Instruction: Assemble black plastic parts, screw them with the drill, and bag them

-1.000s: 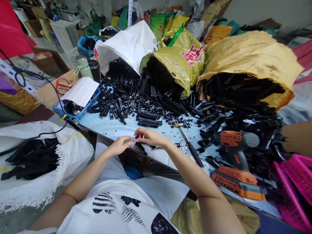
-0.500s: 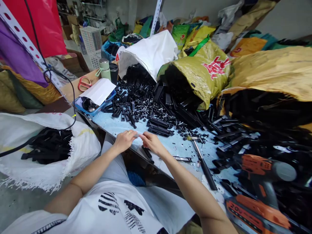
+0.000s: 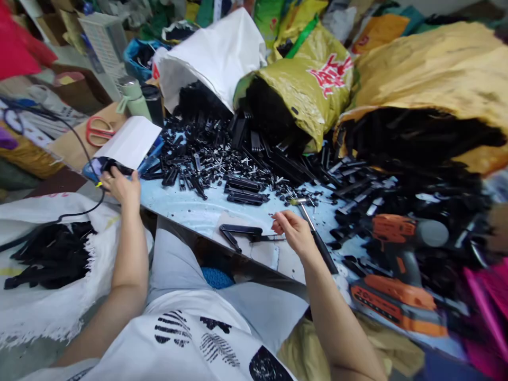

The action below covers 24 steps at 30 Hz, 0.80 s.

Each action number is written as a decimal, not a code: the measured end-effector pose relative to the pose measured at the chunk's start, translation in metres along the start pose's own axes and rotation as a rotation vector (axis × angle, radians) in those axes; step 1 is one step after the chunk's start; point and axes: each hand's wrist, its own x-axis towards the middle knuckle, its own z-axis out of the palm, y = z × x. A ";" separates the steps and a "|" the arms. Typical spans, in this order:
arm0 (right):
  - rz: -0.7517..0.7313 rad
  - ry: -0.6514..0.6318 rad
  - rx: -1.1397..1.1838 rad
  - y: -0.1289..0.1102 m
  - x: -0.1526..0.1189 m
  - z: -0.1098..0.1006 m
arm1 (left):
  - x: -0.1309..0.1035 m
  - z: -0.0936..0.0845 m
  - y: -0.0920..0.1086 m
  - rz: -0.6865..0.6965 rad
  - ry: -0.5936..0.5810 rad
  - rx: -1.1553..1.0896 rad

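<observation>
My left hand is over the near end of a blue tray at the table's left, fingers apart, beside dark things in it. A sheet of white paper covers part of that tray. Toward the middle of the table, my right hand is closed with its fingertips together; a tiny dark speck shows at them, too small to name. Just left of it, a black hinged bracket lies folded at an angle on a piece of cardboard. A hammer with a black handle lies right beside my right hand.
Loose black parts spill from a white sack, a yellow-green sack and a tan sack. An orange cordless drill stands at right. Red scissors and a green flask are at left. A cable hangs beside my left hand.
My hands were together at the table's front edge around a small thing. They have parted: the left moved to the blue tray, the right toward the hammer. The view has also shifted.
</observation>
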 end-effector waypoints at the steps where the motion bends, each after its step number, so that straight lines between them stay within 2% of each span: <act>1: 0.010 0.039 -0.038 0.007 -0.004 -0.008 | -0.008 0.003 0.006 0.041 0.054 -0.014; 3: 0.026 0.083 -0.165 0.020 -0.011 -0.019 | -0.029 0.008 0.019 0.139 0.096 -0.031; 5: 0.011 0.093 -0.331 0.031 -0.017 -0.026 | -0.050 0.016 0.031 0.224 0.063 -0.046; 8: -0.144 0.080 -0.566 0.043 -0.020 -0.029 | -0.081 0.030 0.044 0.360 -0.015 -0.095; 11: -0.310 -0.022 -0.708 0.051 -0.015 -0.028 | -0.107 0.051 0.061 0.590 -0.249 -0.129; 13: -0.344 -0.110 -0.756 0.055 -0.010 -0.024 | -0.117 0.068 0.078 0.729 -0.422 -0.098; 15: -0.342 -0.194 -0.767 0.057 -0.008 -0.021 | -0.119 0.085 0.098 0.772 -0.508 0.013; 19: -0.337 -0.296 -0.719 0.060 -0.017 -0.021 | -0.108 0.107 0.124 0.734 -0.545 0.221; 22: -0.265 -0.345 -0.644 0.063 -0.023 -0.027 | -0.100 0.108 0.125 0.815 -0.574 0.232; 24: -0.200 -0.271 -0.624 0.066 -0.015 -0.032 | -0.101 0.100 0.119 0.848 -0.574 0.201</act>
